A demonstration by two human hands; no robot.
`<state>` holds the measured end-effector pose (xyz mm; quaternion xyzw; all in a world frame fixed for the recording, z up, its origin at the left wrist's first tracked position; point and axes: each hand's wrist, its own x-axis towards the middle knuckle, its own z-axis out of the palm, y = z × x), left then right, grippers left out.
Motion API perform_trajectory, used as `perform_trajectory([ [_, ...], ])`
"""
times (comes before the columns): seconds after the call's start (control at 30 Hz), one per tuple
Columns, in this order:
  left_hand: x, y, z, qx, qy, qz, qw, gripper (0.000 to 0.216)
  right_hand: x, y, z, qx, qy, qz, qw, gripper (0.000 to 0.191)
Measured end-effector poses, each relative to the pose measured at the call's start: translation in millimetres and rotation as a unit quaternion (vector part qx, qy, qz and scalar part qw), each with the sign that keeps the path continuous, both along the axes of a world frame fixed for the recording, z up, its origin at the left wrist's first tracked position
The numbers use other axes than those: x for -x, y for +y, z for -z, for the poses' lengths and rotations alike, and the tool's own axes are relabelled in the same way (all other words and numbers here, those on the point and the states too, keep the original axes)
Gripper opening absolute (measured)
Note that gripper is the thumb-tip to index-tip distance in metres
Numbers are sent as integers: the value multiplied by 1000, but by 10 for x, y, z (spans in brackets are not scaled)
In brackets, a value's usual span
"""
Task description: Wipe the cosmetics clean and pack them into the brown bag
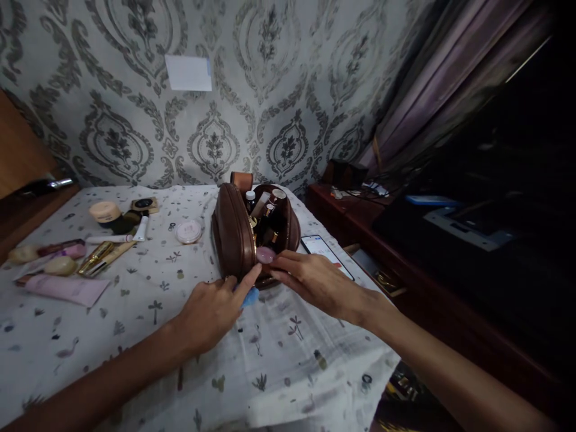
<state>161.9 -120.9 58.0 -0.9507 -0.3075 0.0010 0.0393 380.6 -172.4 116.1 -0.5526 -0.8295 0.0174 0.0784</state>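
Observation:
A brown cosmetic bag (234, 231) stands unzipped on the cloth, with small bottles and tubes (265, 207) inside. At the front of its opening my right hand (315, 282) pinches a small pink oval item (265, 255), whose exact kind I cannot make out. My left hand (211, 312) has its index finger stretched to the bag's front edge, just below the pink item. Its other fingers are curled over a soft-looking blue item (249, 296), mostly hidden by the hand.
Left on the patterned cloth (157, 360) lie a pink tube (67, 288), a cream jar (105, 213), a round compact (188, 231) and several other cosmetics. A phone (326, 252) lies right of the bag. Beyond the table's right edge are an open drawer (378, 273) and dark red furniture (346, 210).

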Motion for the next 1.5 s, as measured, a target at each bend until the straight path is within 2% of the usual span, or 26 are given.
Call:
perform_trajectory([
  [0.2,24,-62,-21,-13,23,-3,1000,81,51,60,-87,24,-16,11,1000,31],
  [0.4,-30,-97,-45,-4,60,-9,998,81,77,222,-189,93,-59,-28,993,25],
  [0.53,-52,-107,-6,-1,60,-13,998,80,84,324,-182,138,-85,-42,986,20],
  [0.7,-72,-94,43,-2,56,-5,998,82,89,445,-126,174,-100,-44,979,28],
  [0.87,-71,-67,87,10,57,5,998,86,52,462,-101,180,-74,-54,979,23],
  [1.0,-57,-55,146,11,47,-3,999,92,-48,364,-167,168,0,-61,984,19],
  [1.17,-47,-47,218,3,51,2,999,97,-174,273,-232,168,29,-37,985,26],
  [1.5,8,-32,390,-29,28,32,999,112,-197,380,-98,219,54,-37,974,33],
])
